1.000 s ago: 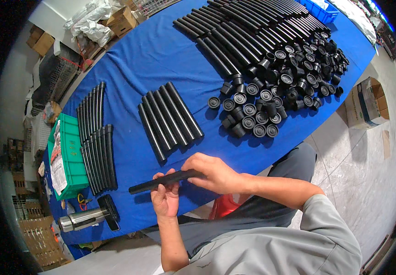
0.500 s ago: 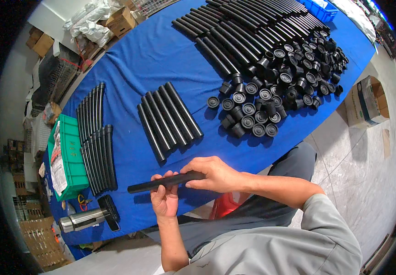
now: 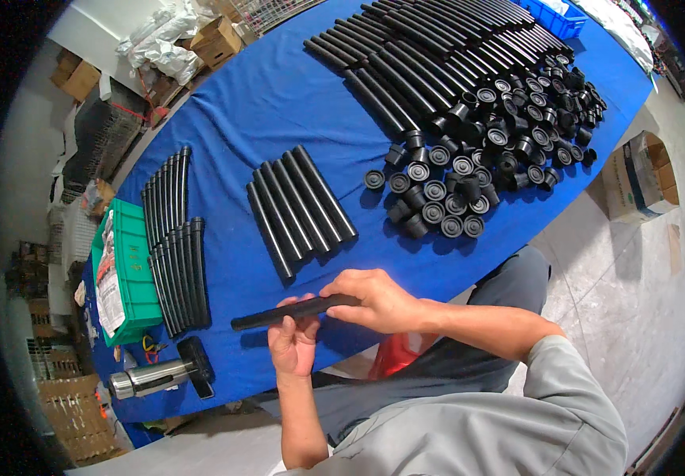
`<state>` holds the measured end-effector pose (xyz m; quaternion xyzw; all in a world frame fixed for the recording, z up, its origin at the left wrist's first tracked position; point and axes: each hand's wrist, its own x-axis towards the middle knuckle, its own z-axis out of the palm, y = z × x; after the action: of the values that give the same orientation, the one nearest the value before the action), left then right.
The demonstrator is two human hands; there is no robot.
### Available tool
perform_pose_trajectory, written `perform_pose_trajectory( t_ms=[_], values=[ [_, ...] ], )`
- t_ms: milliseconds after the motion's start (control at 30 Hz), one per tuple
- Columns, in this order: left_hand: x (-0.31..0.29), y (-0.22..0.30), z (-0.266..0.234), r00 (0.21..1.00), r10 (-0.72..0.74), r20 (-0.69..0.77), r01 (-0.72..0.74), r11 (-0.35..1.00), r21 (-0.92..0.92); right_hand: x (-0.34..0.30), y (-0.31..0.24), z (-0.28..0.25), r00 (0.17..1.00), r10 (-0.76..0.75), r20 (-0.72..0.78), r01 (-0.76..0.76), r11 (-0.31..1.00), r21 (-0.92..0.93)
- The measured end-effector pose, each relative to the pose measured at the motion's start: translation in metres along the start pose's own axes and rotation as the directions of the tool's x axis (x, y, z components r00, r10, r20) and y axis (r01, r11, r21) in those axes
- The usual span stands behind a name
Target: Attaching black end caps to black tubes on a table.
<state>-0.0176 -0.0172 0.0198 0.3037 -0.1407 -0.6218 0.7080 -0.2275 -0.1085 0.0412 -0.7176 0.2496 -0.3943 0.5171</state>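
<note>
Tube (image 3: 261, 318), black, just above the near edge of the blue cloth (image 3: 223, 119). Your left hand (image 3: 293, 345) cradles it mid-length – fingers behind, thumb in front, loosely curled. Your right hand (image 3: 378, 301) grips its right end, thumb and fingers closed on it. Row of black tubes (image 3: 327, 192) lies just beyond; black caps (image 3: 498, 137) heap farther right.

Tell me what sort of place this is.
Probably a workshop: black tubes lie in rows beside a pile of black caps on a blue-covered table.
</note>
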Motion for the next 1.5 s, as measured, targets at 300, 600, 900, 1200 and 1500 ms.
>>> perform_pose_trajectory(
  t_ms=[300,600,900,1200,1500],
  values=[
    [-0.02,0.03,0.057,0.807,0.262,0.529,-0.488,-0.208,0.848,0.006,-0.001,-0.016,0.998,0.037,0.055,-0.031,0.993,-0.115],
    [0.024,0.024,0.057,0.836,-0.198,0.513,-0.549,-0.318,0.773,0.006,0.011,-0.02,0.99,0.003,0.14,0.008,0.997,-0.073],
    [0.01,0.013,0.054,0.89,-0.078,0.449,-0.445,-0.367,0.817,0.004,0.006,-0.02,0.984,0.023,0.174,-0.001,0.992,-0.124],
    [0.01,0.012,0.06,0.863,-0.032,0.504,-0.478,-0.375,0.794,0.003,0.007,-0.013,0.991,-0.017,0.136,0.03,0.995,-0.097],
    [0.009,0.011,0.057,0.875,-0.016,0.484,-0.459,-0.346,0.818,0.004,0.009,-0.014,0.985,-0.032,0.167,0.047,0.995,-0.089]
  ],
)
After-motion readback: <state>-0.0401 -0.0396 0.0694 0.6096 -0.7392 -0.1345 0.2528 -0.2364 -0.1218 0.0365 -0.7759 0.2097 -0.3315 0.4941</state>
